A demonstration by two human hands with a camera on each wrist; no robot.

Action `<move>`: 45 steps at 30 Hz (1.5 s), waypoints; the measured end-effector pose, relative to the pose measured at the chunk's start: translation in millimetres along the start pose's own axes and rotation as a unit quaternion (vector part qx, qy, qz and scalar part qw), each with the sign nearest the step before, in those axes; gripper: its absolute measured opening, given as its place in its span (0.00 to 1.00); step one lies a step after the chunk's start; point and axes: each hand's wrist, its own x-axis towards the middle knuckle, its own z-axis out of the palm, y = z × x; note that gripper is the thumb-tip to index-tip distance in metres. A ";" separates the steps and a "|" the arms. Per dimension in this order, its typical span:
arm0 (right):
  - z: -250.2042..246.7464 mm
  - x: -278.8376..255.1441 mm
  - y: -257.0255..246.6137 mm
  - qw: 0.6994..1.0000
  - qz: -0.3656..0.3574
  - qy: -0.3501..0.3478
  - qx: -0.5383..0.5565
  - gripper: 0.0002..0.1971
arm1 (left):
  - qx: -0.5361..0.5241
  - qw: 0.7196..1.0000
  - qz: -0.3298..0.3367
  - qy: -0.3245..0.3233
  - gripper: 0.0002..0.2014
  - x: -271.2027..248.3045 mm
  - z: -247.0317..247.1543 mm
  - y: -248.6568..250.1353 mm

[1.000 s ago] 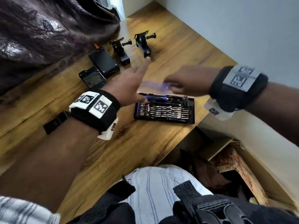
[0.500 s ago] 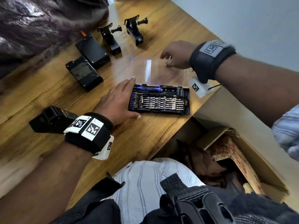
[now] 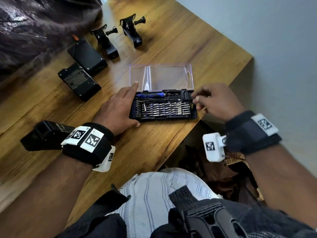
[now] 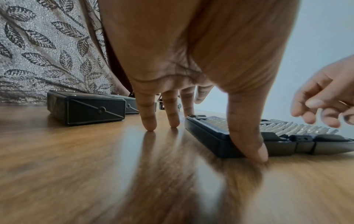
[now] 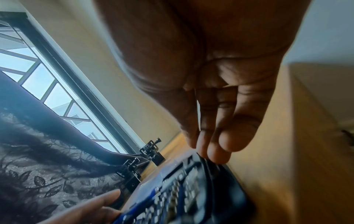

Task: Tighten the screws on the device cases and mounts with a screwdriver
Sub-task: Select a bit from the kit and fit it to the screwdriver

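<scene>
Head view shows the open bit kit [image 3: 163, 107] near the counter's [image 3: 188, 40] near edge, its clear lid [image 3: 161, 77] folded flat behind it. Inside, the screwdriver [image 3: 149, 95] lies in the back slot, blue handle to the left, dark shaft to the right, its long axis along the kit's long side; its tip is lost among dark parts at the right end. Rows of bits fill the tray below it, too small to tell apart.

The left hand [image 3: 118, 110] rests flat at the kit's left end, fingers straight, an open grip holding nothing. In the left wrist view its thumb [image 4: 249, 145] presses the kit's [image 4: 210, 136] front corner, two fingertips [image 4: 150, 124] touch the counter [image 4: 76, 166], and the other fingers are partly hidden behind the palm.

The right hand [image 3: 216, 102] hovers over the kit's right end, fingers loosely curled and blurred, holding nothing visible. The right wrist view is smeared; the fingertips [image 5: 218, 154] sit just at the kit's [image 5: 191, 189] edge, contact unclear.

Behind the kit lie two black cases [image 3: 87, 56] [image 3: 78, 82] side by side, long axes running away to the left, and two mounts [image 3: 104, 41] [image 3: 131, 30] with thumbscrews pointing right. A third black case [image 3: 41, 136] is partly hidden behind the left wristband. A leaf-patterned curtain [image 3: 34, 23] is cut off at the top left.
</scene>
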 end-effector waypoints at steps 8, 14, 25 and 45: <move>26.2 -12.2 15.0 0.999 0.013 0.043 -0.015 0.11 | -0.008 1.000 -0.021 0.008 0.66 -16.5 10.5 4.6; 31.0 -10.8 4.1 0.995 -0.014 0.065 -0.081 0.15 | -0.006 1.000 -0.025 0.011 0.63 -23.5 10.7 9.3; 31.8 -7.4 -13.9 0.989 0.006 0.087 -0.122 0.08 | 0.002 0.999 -0.028 0.019 0.63 -25.9 11.1 13.2; 0.0 -6.1 -20.6 0.996 0.045 0.060 0.041 0.03 | 0.016 0.999 -0.036 -0.009 0.60 -27.7 -5.1 19.1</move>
